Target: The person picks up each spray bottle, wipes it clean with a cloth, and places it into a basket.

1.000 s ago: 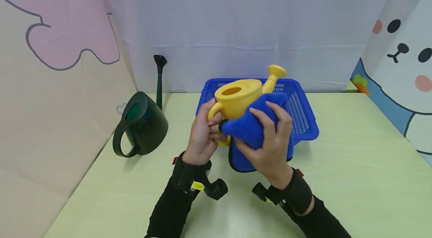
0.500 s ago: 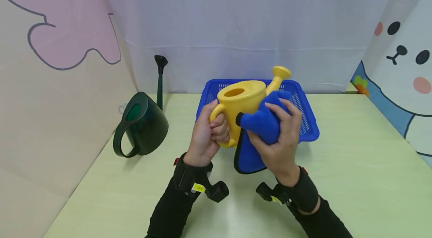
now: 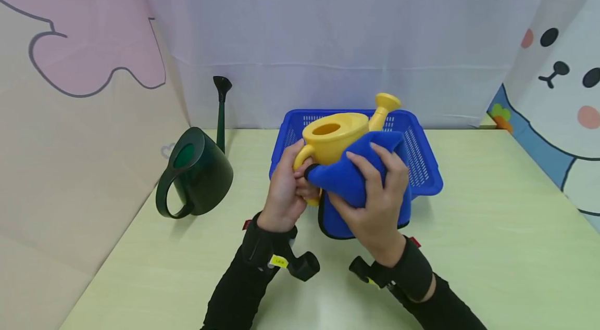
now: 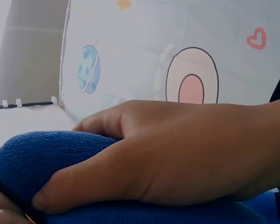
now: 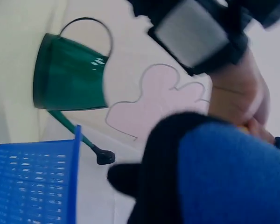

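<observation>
My left hand [image 3: 283, 194] grips the handle of a yellow watering can [image 3: 335, 137], held up in front of the basket with its spout to the right. In my right hand [image 3: 377, 200] is a bunched blue cloth [image 3: 344, 179] with black edging, pressed over the can's near side. That cloth hides the lower body of the can, and one corner of it overlaps my left fingers. The left wrist view shows the right hand [image 4: 168, 158] spread over the cloth [image 4: 51, 149]. Close to the right wrist camera, the cloth [image 5: 233, 172] fills the lower right.
A blue plastic basket [image 3: 422, 163] stands behind the can near the back cloth wall. To the left on the table [image 3: 492, 246], a dark green watering can [image 3: 206, 179] stands with its spout toward the back. Printed cloth walls border the left, back and right.
The right hand with the cloth went right along the yellow can, then came back left toward its handle. The left hand keeps its grip and has shifted slightly. The green can stays put.
</observation>
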`<state>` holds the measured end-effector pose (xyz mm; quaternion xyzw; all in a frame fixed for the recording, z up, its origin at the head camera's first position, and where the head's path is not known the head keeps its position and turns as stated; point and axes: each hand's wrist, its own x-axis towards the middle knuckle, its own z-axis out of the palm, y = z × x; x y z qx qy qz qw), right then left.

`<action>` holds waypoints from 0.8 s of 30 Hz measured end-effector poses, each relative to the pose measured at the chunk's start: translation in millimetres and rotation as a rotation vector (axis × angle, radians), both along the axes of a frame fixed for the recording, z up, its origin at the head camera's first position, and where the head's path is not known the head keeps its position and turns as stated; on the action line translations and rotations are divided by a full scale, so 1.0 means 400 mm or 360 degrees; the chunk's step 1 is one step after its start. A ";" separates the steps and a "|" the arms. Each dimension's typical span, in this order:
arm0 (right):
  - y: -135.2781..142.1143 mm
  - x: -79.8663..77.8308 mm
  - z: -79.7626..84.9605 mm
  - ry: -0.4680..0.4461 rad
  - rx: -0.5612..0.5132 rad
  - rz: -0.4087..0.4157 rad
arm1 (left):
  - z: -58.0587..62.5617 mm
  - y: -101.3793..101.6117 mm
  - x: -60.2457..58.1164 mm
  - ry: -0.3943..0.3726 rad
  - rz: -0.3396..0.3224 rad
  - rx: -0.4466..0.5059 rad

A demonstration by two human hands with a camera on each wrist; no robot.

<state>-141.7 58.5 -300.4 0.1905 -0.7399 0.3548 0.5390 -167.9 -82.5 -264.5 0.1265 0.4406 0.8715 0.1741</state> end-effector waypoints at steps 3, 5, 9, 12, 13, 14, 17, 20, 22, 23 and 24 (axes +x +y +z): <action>-0.014 -0.002 -0.007 0.0111 0.0092 -0.0075 | 0.000 0.004 0.000 -0.0055 0.0036 0.0008; -0.009 -0.006 -0.005 0.0084 0.0080 -0.0029 | 0.000 0.004 0.000 -0.0049 0.0054 -0.0008; 0.032 -0.015 0.016 -0.0171 -0.0097 0.0211 | 0.002 0.001 -0.001 0.0034 0.0038 -0.0079; 0.069 -0.022 0.030 -0.0405 -0.0279 0.0411 | 0.001 0.000 -0.001 0.0094 0.0008 -0.0095; 0.081 -0.024 0.034 -0.0477 -0.0335 0.0469 | 0.000 -0.001 -0.001 0.0098 -0.0001 -0.0092; 0.090 -0.026 0.037 -0.0552 -0.0386 0.0520 | 0.000 -0.002 0.000 0.0100 -0.0006 -0.0089; 0.108 -0.031 0.041 -0.0746 -0.0514 0.0609 | -0.001 -0.002 0.001 0.0095 -0.0010 -0.0090; 0.106 -0.036 0.036 -0.0794 -0.0551 0.0609 | -0.001 -0.001 -0.001 0.0083 0.0002 -0.0101; 0.093 -0.037 0.029 -0.0721 -0.0513 0.0559 | -0.002 0.001 -0.002 0.0074 0.0016 -0.0107; 0.085 -0.037 0.024 -0.0658 -0.0486 0.0529 | -0.002 0.003 -0.003 0.0072 0.0024 -0.0105; 0.075 -0.036 0.020 -0.0586 -0.0449 0.0485 | -0.004 0.004 -0.004 0.0073 0.0032 -0.0104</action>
